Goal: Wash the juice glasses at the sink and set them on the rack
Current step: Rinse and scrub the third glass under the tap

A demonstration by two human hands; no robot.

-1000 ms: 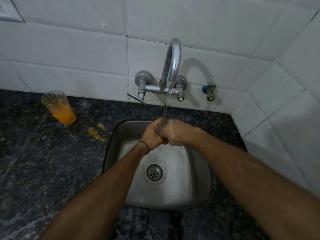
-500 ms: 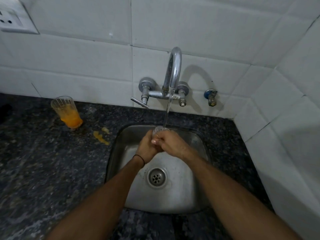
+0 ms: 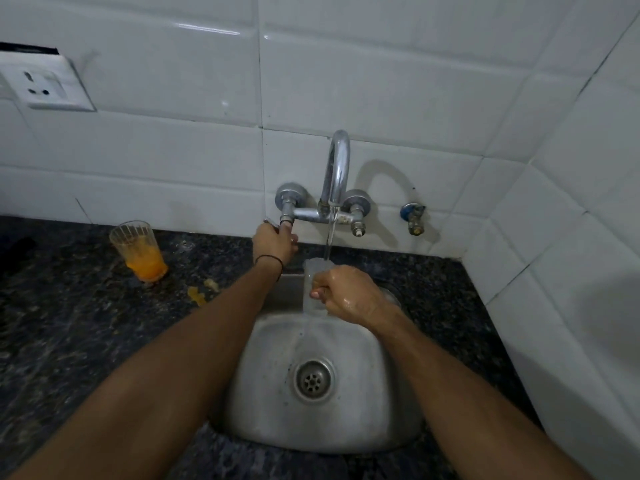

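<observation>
At nine o'clock on the dark counter (image 3: 69,323) I see a glass with orange juice dregs (image 3: 138,251), small orange spills (image 3: 197,294) beside it. Toward eleven o'clock my left hand (image 3: 275,245) grips the tap lever (image 3: 282,223). At twelve, over the steel sink (image 3: 363,375), my right hand (image 3: 349,294) is curled round the clear glass (image 3: 313,271), upright under the faucet (image 3: 337,168) stream.

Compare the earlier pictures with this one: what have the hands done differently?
The left hand let go of the clear rinsed glass and reached up to grip the chrome tap lever. The right hand keeps holding the glass under the stream. The orange-stained juice glass stayed put.
</observation>
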